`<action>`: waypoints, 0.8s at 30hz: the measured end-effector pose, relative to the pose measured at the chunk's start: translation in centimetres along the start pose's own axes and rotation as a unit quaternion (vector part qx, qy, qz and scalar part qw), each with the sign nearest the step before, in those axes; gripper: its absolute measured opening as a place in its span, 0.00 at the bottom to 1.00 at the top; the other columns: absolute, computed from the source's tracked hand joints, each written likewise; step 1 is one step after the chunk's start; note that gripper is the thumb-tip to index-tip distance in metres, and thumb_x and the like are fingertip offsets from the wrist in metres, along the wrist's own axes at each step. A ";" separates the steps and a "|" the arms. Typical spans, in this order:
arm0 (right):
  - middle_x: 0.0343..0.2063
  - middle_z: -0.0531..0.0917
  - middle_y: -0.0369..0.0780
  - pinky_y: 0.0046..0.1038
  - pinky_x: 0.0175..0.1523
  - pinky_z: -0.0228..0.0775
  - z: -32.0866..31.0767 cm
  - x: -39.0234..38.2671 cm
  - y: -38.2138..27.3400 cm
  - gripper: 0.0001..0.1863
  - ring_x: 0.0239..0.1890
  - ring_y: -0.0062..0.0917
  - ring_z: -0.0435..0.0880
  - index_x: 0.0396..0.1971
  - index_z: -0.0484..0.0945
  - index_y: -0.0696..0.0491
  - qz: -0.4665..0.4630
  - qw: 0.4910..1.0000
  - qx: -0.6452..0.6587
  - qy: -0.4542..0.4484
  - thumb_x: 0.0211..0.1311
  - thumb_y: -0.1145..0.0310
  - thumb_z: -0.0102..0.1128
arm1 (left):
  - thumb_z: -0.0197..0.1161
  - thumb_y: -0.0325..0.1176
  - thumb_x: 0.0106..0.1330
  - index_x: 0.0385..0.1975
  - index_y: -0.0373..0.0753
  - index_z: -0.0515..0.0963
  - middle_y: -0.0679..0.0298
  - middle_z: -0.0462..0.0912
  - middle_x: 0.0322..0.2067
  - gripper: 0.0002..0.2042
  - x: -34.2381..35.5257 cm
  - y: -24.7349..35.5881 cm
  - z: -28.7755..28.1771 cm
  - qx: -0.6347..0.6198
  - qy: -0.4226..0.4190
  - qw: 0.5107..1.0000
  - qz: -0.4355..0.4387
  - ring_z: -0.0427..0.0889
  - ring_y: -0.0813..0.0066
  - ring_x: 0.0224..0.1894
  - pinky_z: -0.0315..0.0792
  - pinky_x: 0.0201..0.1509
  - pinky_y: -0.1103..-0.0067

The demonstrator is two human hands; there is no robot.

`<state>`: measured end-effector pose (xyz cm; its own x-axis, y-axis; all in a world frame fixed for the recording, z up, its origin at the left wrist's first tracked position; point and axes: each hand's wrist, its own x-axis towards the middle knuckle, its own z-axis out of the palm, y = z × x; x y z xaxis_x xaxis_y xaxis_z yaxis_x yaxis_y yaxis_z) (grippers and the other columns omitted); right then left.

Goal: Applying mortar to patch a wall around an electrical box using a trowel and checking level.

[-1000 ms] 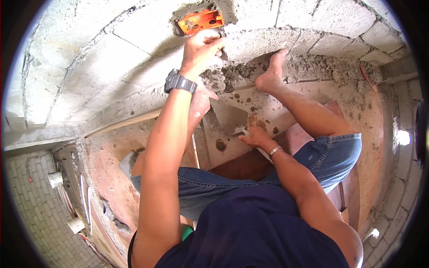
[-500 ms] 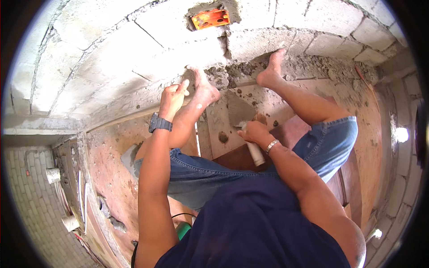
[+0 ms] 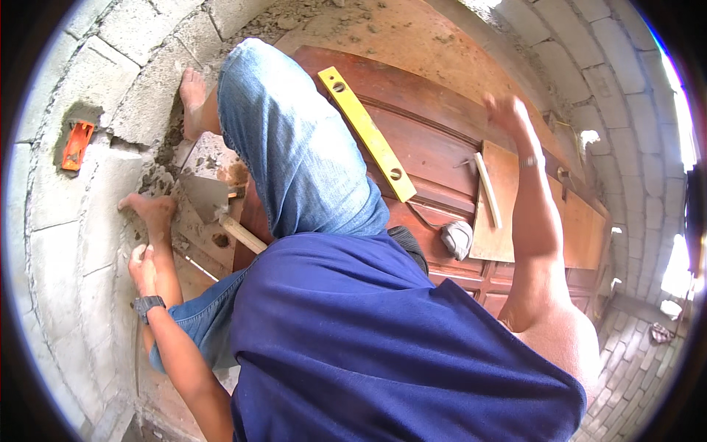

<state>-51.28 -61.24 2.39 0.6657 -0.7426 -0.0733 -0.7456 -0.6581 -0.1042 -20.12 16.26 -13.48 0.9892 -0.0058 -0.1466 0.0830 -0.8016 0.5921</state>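
Note:
My left hand [image 3: 144, 272] is by my shin, close to the block wall [image 3: 59, 258]. Its fingers are closed around something pale and small that I cannot make out. To the right, my right hand [image 3: 507, 114] is raised over the far side of a brown panelled wooden door [image 3: 434, 158]. Its fingers look loosely apart, slightly blurred, with nothing visible in them. Between my legs lies a trowel [image 3: 239, 232] with a grey blade and a pale handle, part of the handle hidden by my knee and shirt.
A yellow spirit level [image 3: 368, 136] rests on the door, beside my raised knee. Further right are a thin pale strip [image 3: 487, 190], a plywood piece [image 3: 515, 228] and a grey rounded object [image 3: 456, 239] with a cord. An orange electrical box [image 3: 77, 146] is set in the wall; mortar crumbs [image 3: 265, 22] lie along its foot.
My view has swung to the right. The right hand has left the trowel handle and reached out over the door, while the left hand stays near my shin with fingers closed.

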 end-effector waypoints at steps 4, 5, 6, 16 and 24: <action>0.27 0.80 0.53 0.41 0.47 0.71 10.4 -3.7 -0.2 0.32 0.36 0.44 0.80 0.32 0.79 0.60 -0.061 0.982 0.082 -0.158 0.56 0.39 0.53 | 0.64 0.43 0.58 0.50 0.27 0.73 0.46 0.75 0.52 0.26 -1.4 7.7 0.2 0.066 0.092 0.985 0.131 0.74 0.58 0.55 0.67 0.59 0.70; 0.36 0.79 0.55 0.39 0.52 0.69 12.3 -4.0 -2.1 0.37 0.44 0.44 0.78 0.41 0.76 0.62 -0.105 0.974 0.086 -0.179 0.52 0.38 0.56 | 0.65 0.41 0.58 0.55 0.30 0.70 0.48 0.75 0.51 0.28 -1.5 10.1 0.2 -0.019 0.102 0.987 0.120 0.74 0.59 0.54 0.67 0.58 0.71; 0.45 0.78 0.56 0.38 0.56 0.67 14.1 -4.4 -4.0 0.44 0.52 0.45 0.76 0.51 0.73 0.63 -0.109 0.975 0.103 -0.161 0.49 0.36 0.59 | 0.67 0.39 0.56 0.58 0.34 0.67 0.49 0.76 0.50 0.30 -0.9 12.9 0.4 -0.123 0.084 0.982 0.116 0.75 0.61 0.54 0.68 0.57 0.71; 0.57 0.66 0.44 0.30 0.60 0.59 23.3 2.1 -36.3 0.39 0.57 0.33 0.68 0.62 0.58 0.58 -0.153 0.939 0.276 -0.137 0.61 0.42 0.43 | 0.64 0.47 0.54 0.67 0.47 0.54 0.52 0.80 0.41 0.39 7.9 29.3 -1.8 0.120 0.166 0.959 0.196 0.80 0.56 0.42 0.74 0.45 0.67; 0.68 0.36 0.46 0.34 0.70 0.29 27.2 3.6 -63.1 0.44 0.69 0.36 0.35 0.66 0.32 0.60 -0.080 0.763 0.618 -0.175 0.61 0.48 0.37 | 0.62 0.43 0.56 0.67 0.55 0.53 0.52 0.79 0.42 0.38 11.9 24.9 -4.0 0.151 0.190 0.957 0.156 0.80 0.54 0.38 0.74 0.40 0.64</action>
<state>-1.06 -19.04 -18.28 0.8733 -0.4446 -0.1993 -0.2017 0.0424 -0.9785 -5.78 -1.44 2.67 0.9375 -0.1010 0.3331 -0.2056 -0.9329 0.2957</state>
